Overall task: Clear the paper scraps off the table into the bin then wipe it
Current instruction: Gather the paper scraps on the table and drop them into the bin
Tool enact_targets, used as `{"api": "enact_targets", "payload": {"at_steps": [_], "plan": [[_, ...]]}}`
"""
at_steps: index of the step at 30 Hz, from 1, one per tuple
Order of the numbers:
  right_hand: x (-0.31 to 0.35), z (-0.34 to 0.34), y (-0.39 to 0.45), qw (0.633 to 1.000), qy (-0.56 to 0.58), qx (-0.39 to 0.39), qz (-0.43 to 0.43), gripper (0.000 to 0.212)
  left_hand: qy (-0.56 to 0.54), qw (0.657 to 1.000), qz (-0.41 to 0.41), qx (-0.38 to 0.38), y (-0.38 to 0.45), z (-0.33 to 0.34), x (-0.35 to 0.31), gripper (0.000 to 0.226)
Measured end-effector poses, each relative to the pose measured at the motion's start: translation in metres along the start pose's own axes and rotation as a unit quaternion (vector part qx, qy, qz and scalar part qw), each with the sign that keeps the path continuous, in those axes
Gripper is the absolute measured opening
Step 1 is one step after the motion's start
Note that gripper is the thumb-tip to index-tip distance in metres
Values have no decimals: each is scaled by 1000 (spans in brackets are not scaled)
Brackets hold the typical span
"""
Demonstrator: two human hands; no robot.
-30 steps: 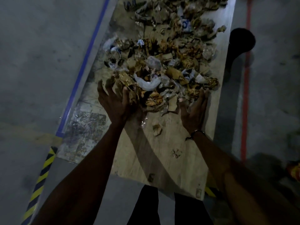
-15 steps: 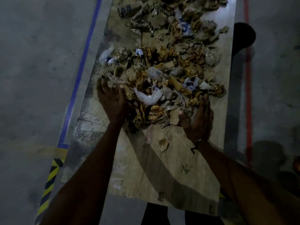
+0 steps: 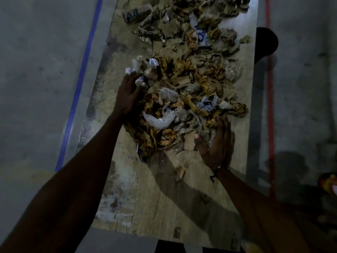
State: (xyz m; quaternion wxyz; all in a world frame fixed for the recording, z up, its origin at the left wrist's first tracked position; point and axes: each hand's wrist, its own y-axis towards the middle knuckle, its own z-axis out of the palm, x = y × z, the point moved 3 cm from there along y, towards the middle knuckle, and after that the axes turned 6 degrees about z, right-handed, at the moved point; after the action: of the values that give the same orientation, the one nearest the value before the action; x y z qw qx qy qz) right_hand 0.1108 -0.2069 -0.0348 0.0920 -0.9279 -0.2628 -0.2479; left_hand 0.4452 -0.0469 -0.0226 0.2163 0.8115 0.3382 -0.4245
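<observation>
**Gathering the scraps, wiping yet to come**

I am at the clearing step: my left hand (image 3: pixel 128 96) lies spread and open against the left flank of the heap of crumpled brown, yellow and white paper scraps (image 3: pixel 182 110), fingers among a few white bits but gripping nothing. My right hand (image 3: pixel 217 143) is cupped open at the heap's near right corner, palm turned inward, touching the scraps without closing on any.

The heap sits in the middle of the long, pale, worn wooden bench (image 3: pixel 164 203), with more grey-brown scraps (image 3: pixel 198 24) strewn toward its far end. One small brown piece (image 3: pixel 179 173) lies apart, nearer to me.

Next, I judge, both hands must press together under the pile and lift a bundle without shedding loose bits. A dark round shape (image 3: pixel 267 43) beside the bench's right edge may be the bin; it is too dim to tell.

The scraps look light, torn and loosely tangled.
</observation>
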Motion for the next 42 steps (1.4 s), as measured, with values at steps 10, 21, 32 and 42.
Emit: {"api": "enact_targets", "payload": {"at_steps": [10,21,32,42], "plan": [[4,-2,1,1000,-9,-2,-1,100,29,993,-98,-62,-44,-43,30,66],[3,-4,-1,1000,-5,-7,-3,99,-66,981,-116,-141,-75,-26,11,58],[1,-1,-2,1000,-10,-7,-3,102,50,970,-132,-196,-137,40,-15,63],[-3,1,0,1000,6,-6,-5,101,-2,945,-94,-313,-173,34,-17,52]]}}
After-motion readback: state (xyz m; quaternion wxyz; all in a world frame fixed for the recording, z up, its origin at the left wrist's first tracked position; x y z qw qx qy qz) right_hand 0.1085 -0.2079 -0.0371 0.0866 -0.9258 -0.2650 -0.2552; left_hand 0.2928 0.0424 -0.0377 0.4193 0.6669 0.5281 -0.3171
